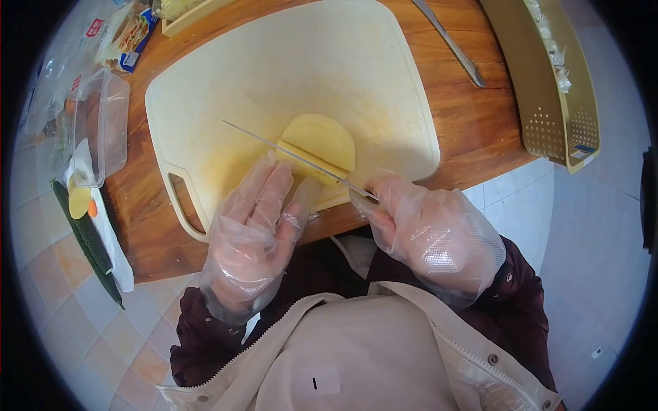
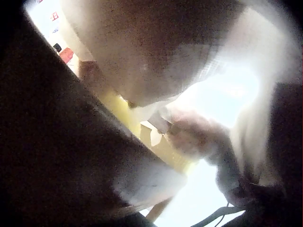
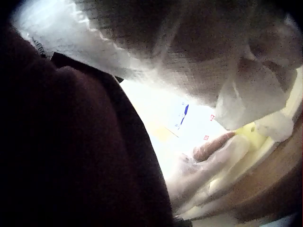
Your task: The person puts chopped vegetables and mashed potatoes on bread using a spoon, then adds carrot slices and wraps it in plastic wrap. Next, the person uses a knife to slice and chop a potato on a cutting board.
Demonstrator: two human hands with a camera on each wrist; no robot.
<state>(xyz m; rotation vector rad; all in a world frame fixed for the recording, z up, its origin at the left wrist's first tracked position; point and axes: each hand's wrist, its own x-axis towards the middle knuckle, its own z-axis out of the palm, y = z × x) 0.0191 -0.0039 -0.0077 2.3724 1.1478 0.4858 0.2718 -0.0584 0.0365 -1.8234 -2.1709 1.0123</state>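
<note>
head view: from my far-off seat i look down on a brown wood table (image 1: 473, 123). a big pale board (image 1: 226, 89) lies on it, with a handle hole at its near left corner. a tall gold rack (image 1: 548, 75) with little holes stands on the right. at the far left i see a bunch of shiny plastic packs (image 1: 62, 75).

two hands in thin see-through gloves come in from the near side. the right hand (image 1: 439, 236) is closed round the handle end of a knife (image 1: 301, 158), and most of that handle is hidden from me. the left hand (image 1: 253, 233) is fairly narrow, its fingers long and close together, and its tips touch the near left edge of the yellow food (image 1: 322, 137). i cannot tell how hard it presses.

on the left i see a clear box (image 1: 113, 130). near it, a long green cucumber (image 1: 89, 240) lies beside a white sheet (image 1: 116, 253).

the yellow food is big and round and sits on the near part of the board. the thin blade goes slanting over it, from far left to near right, and i can see a cut line just beside the blade. a thin metal tool (image 1: 456, 51) lies far right, between board and rack. the smallest thing is an orange bit (image 1: 92, 208) by the box. my left wrist view is too blurry to tell more.
</note>
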